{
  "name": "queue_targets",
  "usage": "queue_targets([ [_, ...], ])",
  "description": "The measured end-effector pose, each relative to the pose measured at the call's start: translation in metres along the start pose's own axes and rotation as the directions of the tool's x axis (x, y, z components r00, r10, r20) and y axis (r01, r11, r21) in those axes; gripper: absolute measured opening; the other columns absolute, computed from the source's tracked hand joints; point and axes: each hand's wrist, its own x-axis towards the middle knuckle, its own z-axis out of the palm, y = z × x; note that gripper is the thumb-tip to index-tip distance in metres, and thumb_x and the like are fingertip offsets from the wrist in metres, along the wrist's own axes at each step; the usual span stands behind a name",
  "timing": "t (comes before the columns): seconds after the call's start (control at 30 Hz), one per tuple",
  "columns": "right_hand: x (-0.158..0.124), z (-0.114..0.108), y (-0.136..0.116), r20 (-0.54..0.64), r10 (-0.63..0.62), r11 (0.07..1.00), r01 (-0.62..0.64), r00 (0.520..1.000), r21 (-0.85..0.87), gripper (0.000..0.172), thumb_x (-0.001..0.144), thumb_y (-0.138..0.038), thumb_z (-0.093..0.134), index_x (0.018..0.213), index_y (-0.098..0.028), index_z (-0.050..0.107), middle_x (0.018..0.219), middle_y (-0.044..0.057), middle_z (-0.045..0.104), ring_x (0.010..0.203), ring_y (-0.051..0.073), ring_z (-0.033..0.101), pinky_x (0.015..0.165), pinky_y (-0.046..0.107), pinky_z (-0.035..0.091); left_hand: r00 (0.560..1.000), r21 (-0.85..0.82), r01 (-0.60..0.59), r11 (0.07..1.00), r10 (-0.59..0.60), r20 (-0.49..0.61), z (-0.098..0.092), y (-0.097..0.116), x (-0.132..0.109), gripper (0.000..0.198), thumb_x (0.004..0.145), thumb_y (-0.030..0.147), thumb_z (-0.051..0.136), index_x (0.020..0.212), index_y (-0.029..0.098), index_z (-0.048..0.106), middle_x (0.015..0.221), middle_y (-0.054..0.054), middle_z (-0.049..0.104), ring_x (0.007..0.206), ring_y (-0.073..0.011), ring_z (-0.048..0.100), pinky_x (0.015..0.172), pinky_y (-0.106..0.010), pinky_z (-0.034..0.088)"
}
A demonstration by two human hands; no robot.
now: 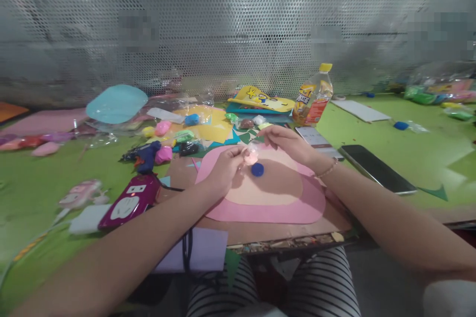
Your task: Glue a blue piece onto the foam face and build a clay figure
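Note:
My left hand pinches a small pale-pink lump of clay, with what looks like clear plastic wrap at its top. To its right, my right hand hovers with fingers loosely bent and apart, holding nothing that I can see. Below the hands lies a rounded cream sheet on top of a larger pink sheet. A round dark-blue piece rests on the cream sheet, just under the clay. Brown cardboard shows beneath the sheets.
Left of my arm are a purple device with a black cord and a blue glue gun. Several wrapped clay packs lie behind. A bottle stands at the back; a phone lies right. A perforated metal panel closes the back.

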Motion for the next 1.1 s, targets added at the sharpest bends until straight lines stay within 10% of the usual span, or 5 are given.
queue_targets([
  [0.33,-0.005,0.006,-0.013,0.196,-0.046,0.96,0.098,0.979,-0.264,0.035,0.09,-0.045,0.041,0.068,-0.018,0.045,0.063,-0.002,0.042,0.062,0.011,0.041,0.056,0.023,0.033,0.971,-0.152,0.172,0.973,-0.142,0.192,0.005,0.001,-0.002,0.015,0.057,0.018,0.058,0.07,0.013,0.062,0.058,-0.001,0.055,0.043,-0.003,0.024,0.042,-0.022,0.01],
  [0.6,-0.004,0.006,-0.012,-0.066,-0.113,0.987,0.105,0.991,-0.121,0.045,0.086,-0.052,0.045,0.057,-0.019,0.04,0.058,-0.003,0.039,0.056,0.01,0.036,0.054,0.025,0.029,0.893,-0.32,0.377,0.869,-0.25,0.373,0.006,0.013,-0.005,0.017,0.063,0.014,0.058,0.076,0.008,0.066,0.044,0.005,0.033,0.042,-0.0033,0.016,0.039,-0.021,0.009],
  [0.8,0.007,-0.005,0.011,-0.357,0.127,0.99,-0.094,0.925,0.108,0.043,0.083,-0.056,0.049,0.062,-0.022,0.034,0.049,-0.007,0.03,0.043,0.008,0.032,0.044,0.023,0.03,0.891,-0.447,0.438,0.78,-0.31,0.332,0.004,0.012,-0.006,0.019,0.074,0.019,0.055,0.081,0.006,0.066,0.049,0.002,0.04,0.042,-0.0031,0.024,0.035,-0.016,0.015],
  [0.9,0.013,-0.02,0.032,-0.331,0.276,0.961,-0.255,0.903,0.105,0.042,0.083,-0.061,0.042,0.065,-0.023,0.035,0.049,-0.007,0.029,0.038,0.009,0.03,0.037,0.023,0.029,0.898,-0.494,0.437,0.752,-0.332,0.289,0.004,0.012,-0.005,0.016,0.073,0.014,0.054,0.083,0.007,0.065,0.055,0.0,0.046,0.045,-0.0042,0.036,0.034,-0.014,0.021],
  [1.1,0.013,-0.023,0.045,-0.287,0.178,0.975,-0.208,0.941,-0.076,0.012,0.078,-0.028,0.053,0.085,-0.019,0.056,0.087,0.007,0.062,0.071,0.016,0.059,0.061,0.029,0.051,0.933,-0.556,0.356,0.751,-0.318,0.168,0.01,0.01,-0.006,0.02,0.073,-0.003,0.047,0.081,0.009,0.059,0.076,-0.007,0.061,0.059,-0.0057,0.054,0.052,-0.015,0.044],
])
